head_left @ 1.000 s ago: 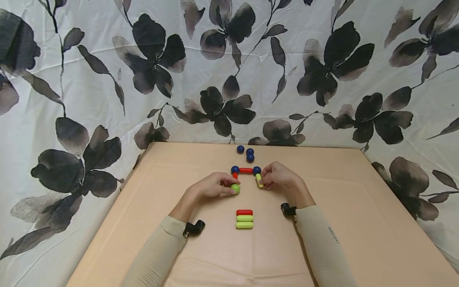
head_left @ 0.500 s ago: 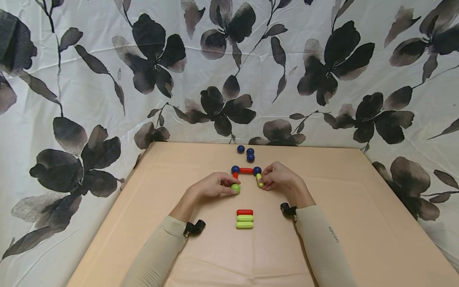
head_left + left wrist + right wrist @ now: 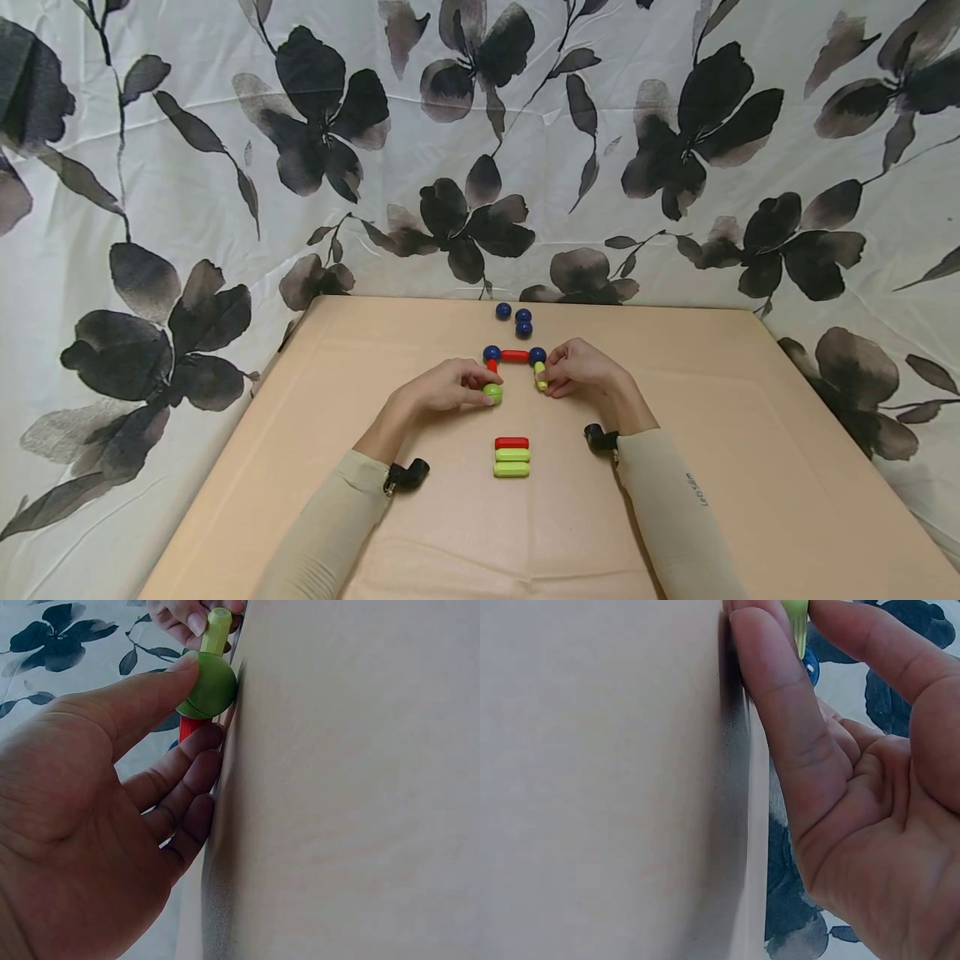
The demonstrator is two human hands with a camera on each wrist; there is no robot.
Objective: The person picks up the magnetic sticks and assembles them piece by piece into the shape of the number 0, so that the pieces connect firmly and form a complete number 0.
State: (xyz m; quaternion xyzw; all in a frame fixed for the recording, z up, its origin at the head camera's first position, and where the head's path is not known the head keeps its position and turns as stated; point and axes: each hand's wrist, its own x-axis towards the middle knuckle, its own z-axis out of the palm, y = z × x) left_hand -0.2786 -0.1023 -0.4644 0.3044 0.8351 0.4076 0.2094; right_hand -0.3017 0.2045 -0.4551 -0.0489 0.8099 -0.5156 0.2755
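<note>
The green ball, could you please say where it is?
In the head view, the green ball is below centre, pinched by the left hand at the near end of a red rod, left of the right hand.

Glossy, smooth plastic green ball

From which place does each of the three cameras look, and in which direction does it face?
Head: worn on the head, facing forward and down over the table; both sleeved forearms, left hand and right hand show.
Left wrist: looks along the left hand toward the green ball it pinches; part of the right hand appears at the top.
Right wrist: looks along the right hand toward the yellow-green stick it holds; the palm shows at right.
Shared: head and left wrist both show the green ball; the stick appears in all three.
</note>
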